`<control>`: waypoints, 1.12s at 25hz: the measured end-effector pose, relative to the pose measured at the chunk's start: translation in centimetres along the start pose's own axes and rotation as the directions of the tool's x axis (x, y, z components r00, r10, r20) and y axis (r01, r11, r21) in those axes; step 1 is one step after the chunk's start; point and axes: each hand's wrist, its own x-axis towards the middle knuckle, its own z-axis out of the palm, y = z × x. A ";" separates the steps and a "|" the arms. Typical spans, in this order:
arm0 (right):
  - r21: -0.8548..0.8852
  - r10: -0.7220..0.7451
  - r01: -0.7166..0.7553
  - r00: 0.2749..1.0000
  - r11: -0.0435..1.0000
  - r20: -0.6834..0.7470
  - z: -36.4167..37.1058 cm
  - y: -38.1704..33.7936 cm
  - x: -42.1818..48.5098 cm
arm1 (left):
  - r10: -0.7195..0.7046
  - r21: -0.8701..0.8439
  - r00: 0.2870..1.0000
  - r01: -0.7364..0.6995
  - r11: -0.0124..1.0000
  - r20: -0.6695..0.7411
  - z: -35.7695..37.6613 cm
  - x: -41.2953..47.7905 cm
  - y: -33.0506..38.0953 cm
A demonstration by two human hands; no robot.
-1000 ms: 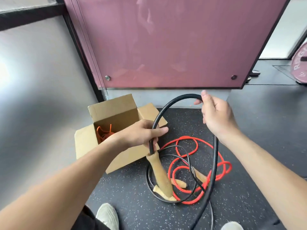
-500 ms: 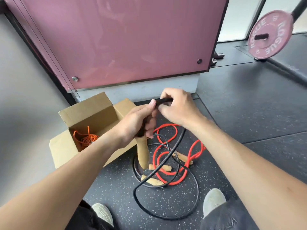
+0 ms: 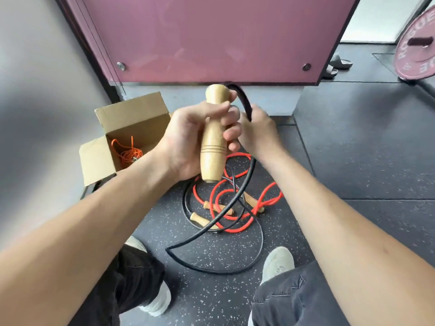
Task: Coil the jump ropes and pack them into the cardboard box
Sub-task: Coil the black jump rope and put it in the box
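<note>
Cardboard box (image 3: 94,158) stands open on the floor to the left of the left hand, its flaps up, with a coiled orange rope (image 3: 128,152) lying inside. The left hand (image 3: 188,140) is raised in front of the body, fingers and thumb wrapped tightly round the middle of a wooden handle (image 3: 213,142) held upright. From the handle's top end a black rope (image 3: 244,102) arcs over to the right hand (image 3: 259,132), which sits just beside and partly behind the left, closed round the rope; its fingertips are hidden. Below the right hand the black rope drops to the speckled floor (image 3: 353,161) and sweeps in a wide loop between two pale shoes. Beneath both hands a red rope (image 3: 266,201) lies tangled with thinner black cord and loose wooden handles (image 3: 202,220). Far right of the right hand leans a maroon weight plate (image 3: 416,50).
</note>
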 end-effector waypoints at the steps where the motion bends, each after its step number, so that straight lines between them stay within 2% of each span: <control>1: -0.024 -0.036 0.038 0.995 0.999 0.094 1.0 0.1 -0.4 | 0.049 -0.092 0.999 -0.051 0.994 -0.021 0.1 -0.1 0.1; 3: -0.058 -0.097 0.114 0.964 0.992 0.249 3.1 -0.5 -1.5 | 0.172 -0.169 0.980 -0.187 0.968 -0.097 -0.3 0.2 0.8; 4: -0.067 -0.110 0.136 0.948 0.988 0.300 3.9 -1.2 -2.2 | 0.246 -0.133 0.956 -0.268 0.954 -0.161 -0.7 0.3 1.3; 6: -0.032 -0.132 0.152 0.927 0.988 0.350 4.9 -2.5 -2.8 | 0.399 0.065 0.866 -0.399 0.915 -0.303 -2.0 0.6 2.8; 8: -0.005 -0.175 0.192 0.905 0.981 0.387 5.0 -3.4 -3.1 | 0.538 0.268 0.737 -0.466 0.843 -0.410 -3.9 0.8 4.6; 10: -0.026 -0.219 0.256 0.874 0.966 0.434 4.5 -3.4 -3.5 | 0.648 0.472 0.616 -0.452 0.757 -0.448 -6.2 1.1 6.1; 11: -0.071 -0.240 0.303 0.860 0.950 0.450 4.3 -3.2 -3.6 | 0.686 0.591 0.588 -0.391 0.706 -0.429 -7.3 1.5 6.4; 13: -0.205 -0.318 0.451 0.825 0.869 0.468 3.8 -2.4 -3.7 | 0.723 0.823 0.616 -0.203 0.530 -0.313 -8.6 2.3 5.8; 15: -0.273 -0.407 0.567 0.784 0.778 0.469 3.3 -1.7 -3.7 | 0.691 0.969 0.709 -0.044 0.244 -0.141 -8.9 3.1 3.9; 17: -0.233 -0.494 0.629 0.748 0.742 0.444 2.8 -1.1 -3.9 | 0.585 0.997 0.810 0.070 -0.023 -0.043 -8.5 3.5 2.4; 18: -0.229 -0.527 0.648 0.739 0.726 0.421 2.6 -1.1 -4.0 | 0.548 0.989 0.834 0.124 -0.085 -0.057 -8.1 3.5 2.1; 19: -0.261 -0.554 0.664 0.737 0.701 0.387 2.4 -1.2 -4.2 | 0.515 0.985 0.851 0.161 -0.068 -0.104 -7.7 3.5 2.2; 21: -0.382 -0.608 0.656 0.752 0.651 0.254 1.7 -1.1 -4.0 | 0.348 0.967 0.903 0.245 0.064 -0.252 -6.9 3.0 2.1; 23: -0.487 -0.600 0.548 0.797 0.680 0.059 0.0 -0.6 -2.9 | 0.028 0.918 0.920 0.387 0.086 -0.391 -5.6 2.4 1.7; 24: -0.504 -0.573 0.477 0.818 0.720 -0.045 -1.0 -0.1 -2.1 | -0.155 0.879 0.882 0.463 0.113 -0.445 -5.0 2.1 1.6; 25: -0.498 -0.530 0.402 0.836 0.768 -0.141 -2.0 0.3 -1.3 | -0.332 0.830 0.828 0.526 0.185 -0.451 -4.5 1.8 1.4; 26: -0.478 -0.483 0.343 0.851 0.809 -0.206 -2.9 0.8 -0.4 | -0.480 0.777 0.786 0.560 0.287 -0.390 -4.2 1.5 1.5; 28: -0.427 -0.419 0.284 0.868 0.859 -0.266 -3.7 1.2 1.0 | -0.630 0.677 0.761 0.548 0.492 -0.158 -3.7 1.0 1.5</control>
